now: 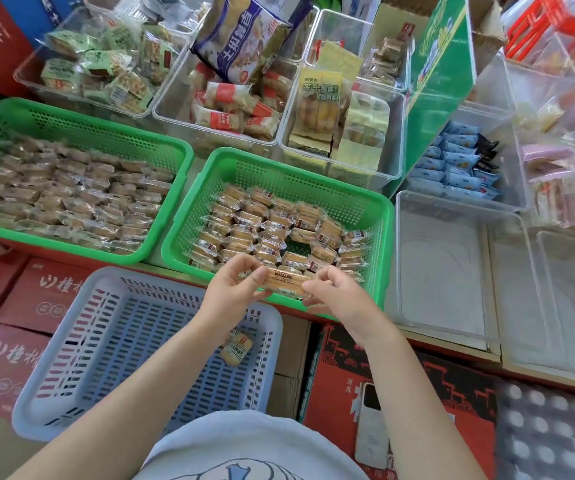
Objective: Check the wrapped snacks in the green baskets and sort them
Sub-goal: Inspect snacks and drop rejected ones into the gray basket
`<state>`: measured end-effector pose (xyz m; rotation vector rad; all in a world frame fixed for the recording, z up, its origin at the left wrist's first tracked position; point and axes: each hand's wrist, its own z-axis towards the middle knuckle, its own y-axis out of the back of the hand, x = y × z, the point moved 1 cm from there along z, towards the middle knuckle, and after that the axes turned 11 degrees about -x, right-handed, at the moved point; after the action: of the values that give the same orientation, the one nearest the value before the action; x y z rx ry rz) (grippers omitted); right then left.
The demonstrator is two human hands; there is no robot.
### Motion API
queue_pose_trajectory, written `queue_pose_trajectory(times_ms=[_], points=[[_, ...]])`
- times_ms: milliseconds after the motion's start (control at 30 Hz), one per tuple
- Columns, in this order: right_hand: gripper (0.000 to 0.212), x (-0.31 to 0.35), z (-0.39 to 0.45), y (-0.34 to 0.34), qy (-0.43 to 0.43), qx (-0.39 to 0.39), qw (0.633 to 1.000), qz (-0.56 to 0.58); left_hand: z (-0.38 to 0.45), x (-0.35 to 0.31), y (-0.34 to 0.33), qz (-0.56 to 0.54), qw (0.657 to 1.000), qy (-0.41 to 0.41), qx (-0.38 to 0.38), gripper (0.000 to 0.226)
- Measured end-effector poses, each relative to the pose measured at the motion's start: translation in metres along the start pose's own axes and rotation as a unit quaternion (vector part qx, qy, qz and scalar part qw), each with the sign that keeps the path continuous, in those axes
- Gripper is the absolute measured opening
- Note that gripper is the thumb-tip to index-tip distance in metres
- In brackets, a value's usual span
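Hands, left (234,289) and right (334,292), grip a clear-wrapped golden snack (286,280) by its ends.

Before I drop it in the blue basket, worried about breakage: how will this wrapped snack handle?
The wrapped snack, pinched at its ends by the left hand and right hand, stays straight, so probably stiff and light. Glossy film looks slippery; the contents may crumble.
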<state>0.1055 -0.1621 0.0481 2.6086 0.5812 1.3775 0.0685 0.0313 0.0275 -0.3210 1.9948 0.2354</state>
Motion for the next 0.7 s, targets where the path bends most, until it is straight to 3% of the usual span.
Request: queue_pose_trajectory(times_ms=[267, 367, 433, 500, 567, 633, 700], points=[[0.018, 0.006, 0.030, 0.007, 0.028, -0.055, 0.996, -0.058, 0.044, 0.009, -0.022, 0.018, 0.999, 0.038, -0.009, 0.011], [0.013, 0.006, 0.050, 0.009, 0.038, -0.083, 0.992, -0.085, 0.066, 0.013, -0.028, 0.139, 0.990, -0.011, -0.008, 0.011], [0.014, 0.004, 0.065, 0.011, 0.033, -0.105, 0.990, -0.089, 0.081, 0.022, -0.026, 0.301, 0.947, -0.109, 0.000, 0.032], [0.017, 0.003, 0.080, 0.010, 0.021, -0.131, 0.985, -0.107, 0.091, 0.035, -0.022, 0.454, 0.871, -0.185, 0.031, 0.049], [0.017, 0.001, 0.094, 0.006, 0.021, -0.154, 0.978, -0.141, 0.096, 0.048, -0.019, 0.553, 0.806, -0.200, 0.066, 0.055], [0.016, 0.002, 0.104, -0.003, 0.026, -0.177, 0.967, -0.181, 0.099, 0.055, -0.018, 0.597, 0.772, -0.207, 0.074, 0.056], [0.015, 0.005, 0.112, -0.014, 0.026, -0.200, 0.954, -0.224, 0.099, 0.055, -0.019, 0.607, 0.761, -0.218, 0.069, 0.055]])
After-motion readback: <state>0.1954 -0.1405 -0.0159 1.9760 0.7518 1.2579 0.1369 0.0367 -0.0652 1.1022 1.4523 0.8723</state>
